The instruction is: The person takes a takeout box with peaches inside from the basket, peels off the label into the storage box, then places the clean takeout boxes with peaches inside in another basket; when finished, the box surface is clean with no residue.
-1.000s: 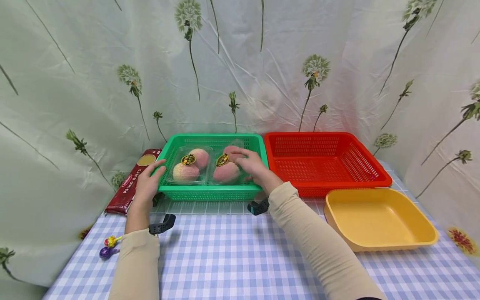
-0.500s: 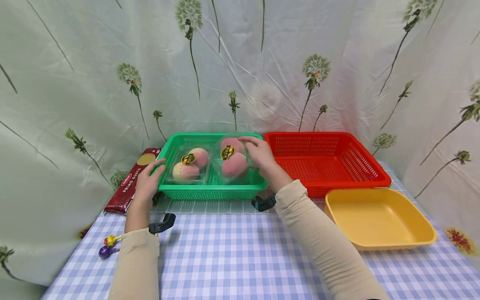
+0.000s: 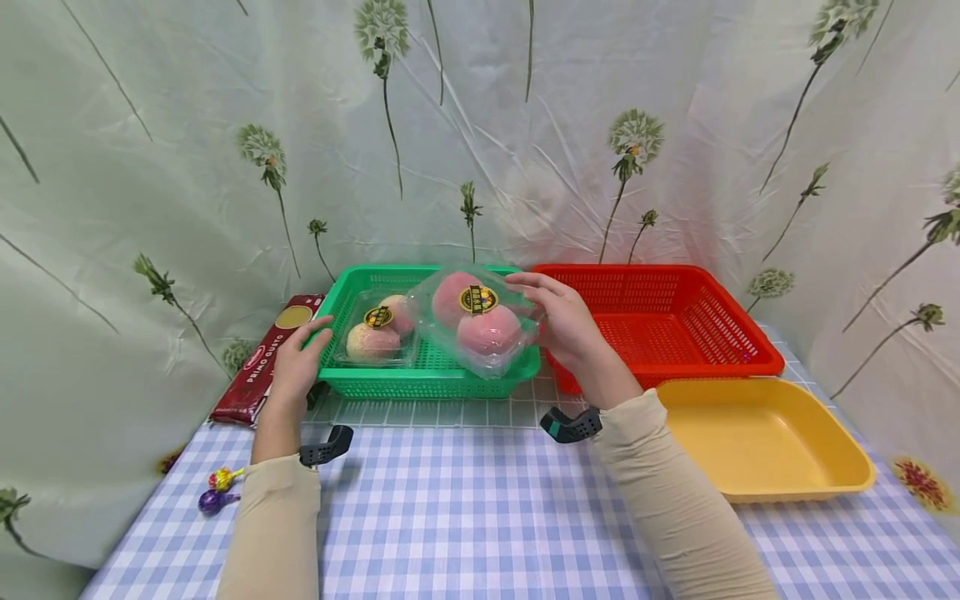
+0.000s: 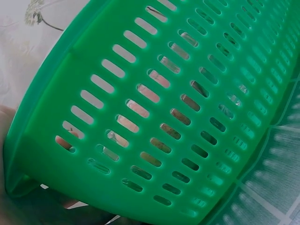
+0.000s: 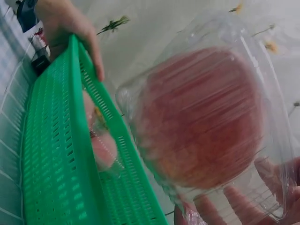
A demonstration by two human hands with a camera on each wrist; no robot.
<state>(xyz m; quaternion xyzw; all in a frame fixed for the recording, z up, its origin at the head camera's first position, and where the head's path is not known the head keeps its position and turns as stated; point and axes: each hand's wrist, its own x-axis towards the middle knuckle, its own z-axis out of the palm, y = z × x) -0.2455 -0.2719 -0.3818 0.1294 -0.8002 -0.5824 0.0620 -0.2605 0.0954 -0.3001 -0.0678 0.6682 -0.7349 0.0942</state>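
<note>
My right hand (image 3: pixel 573 329) holds a clear plastic pack of two pink peaches (image 3: pixel 489 332) by its right side, tilted above the green basket (image 3: pixel 420 387). In the right wrist view, fingers (image 5: pixel 239 206) curl under the clear shell, and one peach (image 5: pixel 201 117) fills most of it. At the basket's left rim, my left hand (image 3: pixel 294 367) grips the edge, with a finger over the inside. A second pack of paler peaches (image 3: pixel 373 340) lies inside the basket on the left. Only a sliver of the left hand shows in the left wrist view, beside the slotted green wall (image 4: pixel 93 140).
A red basket (image 3: pixel 652 333) adjoins on the right, with a yellow tray (image 3: pixel 757 442) in front of it. At the left lie a dark red packet (image 3: pixel 262 362) and two lollipops (image 3: pixel 217 492) on the checked tablecloth (image 3: pixel 435 517). A flowered curtain hangs behind.
The right hand has lifted the pink peach pack out of the green basket and moved it right and nearer, tilting it. The left hand has stayed at the rim.
</note>
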